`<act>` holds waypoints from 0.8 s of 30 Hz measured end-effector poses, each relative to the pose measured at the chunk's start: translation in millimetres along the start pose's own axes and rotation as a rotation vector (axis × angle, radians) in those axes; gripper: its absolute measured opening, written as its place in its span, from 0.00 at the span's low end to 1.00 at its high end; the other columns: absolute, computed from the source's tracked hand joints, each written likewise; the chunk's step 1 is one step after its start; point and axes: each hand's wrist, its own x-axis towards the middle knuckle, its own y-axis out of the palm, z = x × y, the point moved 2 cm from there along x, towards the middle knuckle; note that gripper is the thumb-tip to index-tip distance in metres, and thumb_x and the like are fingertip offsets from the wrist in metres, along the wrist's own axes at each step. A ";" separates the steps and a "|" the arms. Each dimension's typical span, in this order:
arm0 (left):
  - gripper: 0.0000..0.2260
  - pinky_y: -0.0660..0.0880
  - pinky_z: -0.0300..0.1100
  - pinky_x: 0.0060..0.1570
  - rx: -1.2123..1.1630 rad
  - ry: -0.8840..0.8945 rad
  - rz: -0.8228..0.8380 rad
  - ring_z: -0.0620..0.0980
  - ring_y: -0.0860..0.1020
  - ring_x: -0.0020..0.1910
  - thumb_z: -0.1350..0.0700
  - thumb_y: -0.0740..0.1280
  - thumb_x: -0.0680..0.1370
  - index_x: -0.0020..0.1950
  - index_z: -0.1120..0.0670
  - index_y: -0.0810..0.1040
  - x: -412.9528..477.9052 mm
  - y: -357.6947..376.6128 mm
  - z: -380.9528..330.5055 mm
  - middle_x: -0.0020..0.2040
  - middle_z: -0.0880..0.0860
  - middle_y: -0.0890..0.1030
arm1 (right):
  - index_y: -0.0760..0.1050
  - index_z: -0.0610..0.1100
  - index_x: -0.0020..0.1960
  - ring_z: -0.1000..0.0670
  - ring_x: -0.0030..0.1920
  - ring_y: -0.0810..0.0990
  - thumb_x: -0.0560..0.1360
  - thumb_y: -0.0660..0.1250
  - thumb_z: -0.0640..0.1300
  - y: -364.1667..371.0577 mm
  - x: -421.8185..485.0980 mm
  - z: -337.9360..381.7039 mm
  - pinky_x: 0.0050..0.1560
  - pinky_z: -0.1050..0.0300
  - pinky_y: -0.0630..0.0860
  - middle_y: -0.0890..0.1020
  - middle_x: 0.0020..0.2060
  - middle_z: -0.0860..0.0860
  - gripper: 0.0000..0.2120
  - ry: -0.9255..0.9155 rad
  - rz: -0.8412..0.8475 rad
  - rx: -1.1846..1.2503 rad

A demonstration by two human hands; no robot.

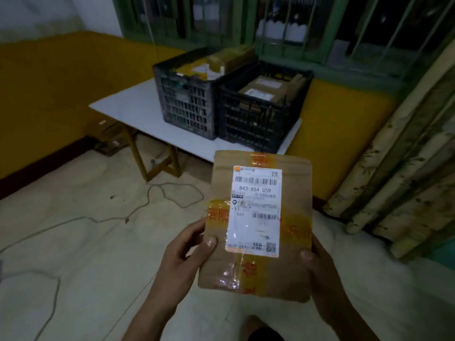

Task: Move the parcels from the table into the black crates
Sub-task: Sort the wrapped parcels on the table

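I hold a flat brown cardboard parcel [258, 271] upright in front of me, label side up, crossed by yellow printed tape. My left hand [187, 252] grips its left edge with the thumb on the front. My right hand [320, 274] grips the right edge, thumb on top as well. Ahead, two black crates stand side by side on a white table [128, 104]. The left crate [187, 104] and the right crate [256, 119] both hold several parcels.
A yellow-painted wall runs behind and to the left of the table. Green barred windows sit above the crates. Pale stained poles [394, 173] lean at the right. A grey cable [157, 193] trails over the light floor beneath the table's yellow legs.
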 end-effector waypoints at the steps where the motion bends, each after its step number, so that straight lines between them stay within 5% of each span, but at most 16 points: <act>1: 0.17 0.78 0.36 0.44 -0.003 0.003 0.021 0.46 0.81 0.53 0.43 0.70 0.71 0.59 0.45 0.79 20.9 1.3 -1.6 0.54 0.45 0.83 | 0.74 0.53 0.62 0.45 0.58 0.81 0.46 0.74 0.75 1.8 14.5 0.6 0.58 0.38 0.77 0.83 0.57 0.50 0.49 0.040 -0.011 0.052; 5: 0.14 0.76 0.32 0.40 -0.011 0.028 0.108 0.42 0.81 0.51 0.50 0.67 0.75 0.60 0.48 0.78 104.8 8.8 -10.6 0.51 0.43 0.84 | 0.73 0.50 0.64 0.46 0.53 0.84 0.42 0.79 0.69 2.2 82.0 2.6 0.43 0.46 0.83 0.84 0.55 0.50 0.53 0.146 -0.003 0.285; 8: 0.18 0.76 0.31 0.44 -0.011 0.058 0.185 0.41 0.81 0.52 0.52 0.63 0.73 0.63 0.50 0.76 185.7 14.0 -22.0 0.53 0.44 0.83 | 0.72 0.45 0.67 0.45 0.52 0.84 0.44 0.81 0.66 -2.9 160.3 17.6 0.41 0.49 0.83 0.84 0.56 0.47 0.55 0.065 -0.092 0.332; 11: 0.18 0.76 0.35 0.50 -0.011 0.076 0.247 0.42 0.79 0.57 0.50 0.63 0.74 0.65 0.47 0.75 266.0 21.9 -31.7 0.57 0.42 0.82 | 0.71 0.40 0.66 0.43 0.49 0.84 0.55 0.76 0.57 -19.9 247.3 48.0 0.41 0.48 0.82 0.84 0.53 0.45 0.44 -0.102 -0.190 0.259; 13: 0.17 0.76 0.38 0.53 0.008 0.099 0.259 0.43 0.79 0.58 0.49 0.63 0.75 0.64 0.46 0.75 318.2 26.6 -44.6 0.58 0.42 0.81 | 0.71 0.42 0.66 0.39 0.53 0.82 0.60 0.69 0.56 -28.8 299.8 77.8 0.46 0.40 0.81 0.81 0.56 0.42 0.37 -0.199 -0.227 0.142; 17: 0.15 0.76 0.44 0.58 0.095 0.158 0.203 0.42 0.78 0.59 0.47 0.64 0.77 0.63 0.44 0.76 422.8 21.6 -64.8 0.60 0.42 0.80 | 0.71 0.46 0.63 0.50 0.55 0.80 0.61 0.71 0.63 -43.0 392.8 155.4 0.44 0.60 0.80 0.80 0.58 0.47 0.35 -0.445 -0.327 -0.210; 19: 0.15 0.75 0.49 0.60 0.100 0.143 0.120 0.44 0.78 0.59 0.47 0.63 0.75 0.61 0.43 0.76 463.8 10.9 -66.5 0.60 0.45 0.80 | 0.67 0.50 0.67 0.49 0.63 0.75 0.64 0.69 0.70 -53.2 430.3 188.9 0.53 0.58 0.79 0.74 0.65 0.46 0.39 -0.569 -0.373 -0.441; 24: 0.11 0.77 0.43 0.57 0.072 0.156 -0.016 0.44 0.79 0.57 0.56 0.61 0.80 0.60 0.49 0.77 551.1 -10.1 -58.7 0.57 0.46 0.81 | 0.66 0.41 0.70 0.59 0.71 0.61 0.66 0.69 0.61 -55.0 512.9 221.8 0.70 0.62 0.62 0.64 0.69 0.42 0.39 -0.792 -0.358 -1.009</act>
